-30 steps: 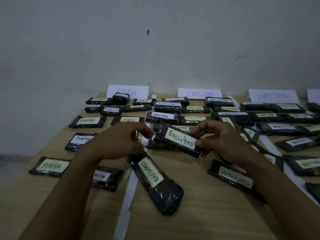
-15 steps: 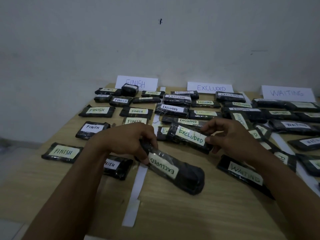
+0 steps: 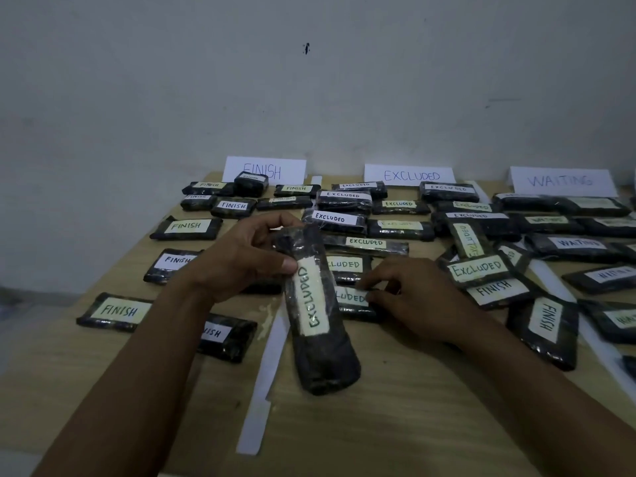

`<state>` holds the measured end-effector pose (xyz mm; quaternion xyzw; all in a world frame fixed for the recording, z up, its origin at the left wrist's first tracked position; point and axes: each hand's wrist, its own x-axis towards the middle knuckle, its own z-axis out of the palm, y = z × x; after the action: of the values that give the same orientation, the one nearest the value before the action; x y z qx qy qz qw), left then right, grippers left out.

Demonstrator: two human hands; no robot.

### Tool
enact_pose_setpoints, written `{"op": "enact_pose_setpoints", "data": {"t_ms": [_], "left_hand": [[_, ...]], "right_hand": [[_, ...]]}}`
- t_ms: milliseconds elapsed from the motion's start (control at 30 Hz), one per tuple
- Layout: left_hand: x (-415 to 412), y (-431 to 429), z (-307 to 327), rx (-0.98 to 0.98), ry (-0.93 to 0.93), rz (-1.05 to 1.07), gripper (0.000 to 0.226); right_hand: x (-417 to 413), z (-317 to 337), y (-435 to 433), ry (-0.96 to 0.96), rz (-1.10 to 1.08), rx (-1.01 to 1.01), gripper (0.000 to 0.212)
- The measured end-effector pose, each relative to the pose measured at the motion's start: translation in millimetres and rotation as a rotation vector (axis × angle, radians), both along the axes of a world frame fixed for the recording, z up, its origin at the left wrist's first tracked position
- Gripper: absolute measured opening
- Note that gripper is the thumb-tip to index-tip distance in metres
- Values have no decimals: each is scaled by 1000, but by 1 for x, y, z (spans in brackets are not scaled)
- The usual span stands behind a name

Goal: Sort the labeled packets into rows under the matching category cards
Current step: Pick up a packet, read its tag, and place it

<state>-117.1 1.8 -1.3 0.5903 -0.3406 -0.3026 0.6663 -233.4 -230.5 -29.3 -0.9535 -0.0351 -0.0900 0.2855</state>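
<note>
left hand holds one excluded packet up while the right seats another

the left hand is clamped on the upper end of the long excluded packet, thumb pressed at the top of its label. the packet runs lengthwise down the centre of the frame, just beside the white paper strip. whether its lower end touches the table i cannot tell. the right hand, just right of centre, has curled fingers and seems to pinch the end of a lower excluded packet. that packet lies at the foot of the column under the excluded card at upper centre. the finish card and waiting card flank it.

the step in hand looks like filling the excluded column, with one packet being seated and one waiting. the next move likely calls for the right hand to let go. the long packet would then be turned crosswise and laid below the seated one. two finish packets in the jumble at the right of the frame look unsorted.
</note>
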Motion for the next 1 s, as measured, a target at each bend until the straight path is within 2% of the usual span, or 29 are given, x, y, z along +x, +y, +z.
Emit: {"op": "enact_pose_setpoints", "data": {"t_ms": [200,233,333,400,467,567,667,733,867,933,1000], "left_hand": [[-8,-20,-7,-16,62,73,27],[-11,-24,-7,-8,70,90,24],[-21,-34,-7,67,43,116,20],[-29,-41,-7,122,-10,95,19],[-35,-47,-7,179,-100,88,17],[-41,-53,-8,222,-196,85,16],[-41,-53,-7,210,-115,131,19],[-37,-50,-9,207,-147,205,19],[-25,-46,-18,356,-523,303,6],[-22,-46,-23,460,-701,288,12],[-20,-46,-27,520,-773,245,17]], "right_hand": [[1,-4,-3,-74,-13,-2,17],[1,-1,-2,-90,-37,100,18],[-3,14,-1,16,27,738,33],[-7,23,-4,95,126,924,38],[-14,26,-4,132,180,927,39],[-27,22,-3,87,137,877,35],[-41,19,-7,40,64,849,27],[-52,18,-10,22,12,871,27],[-70,11,-11,14,-96,875,23],[-74,4,-9,31,-96,839,22],[-75,-3,-7,75,-89,837,21]]}}
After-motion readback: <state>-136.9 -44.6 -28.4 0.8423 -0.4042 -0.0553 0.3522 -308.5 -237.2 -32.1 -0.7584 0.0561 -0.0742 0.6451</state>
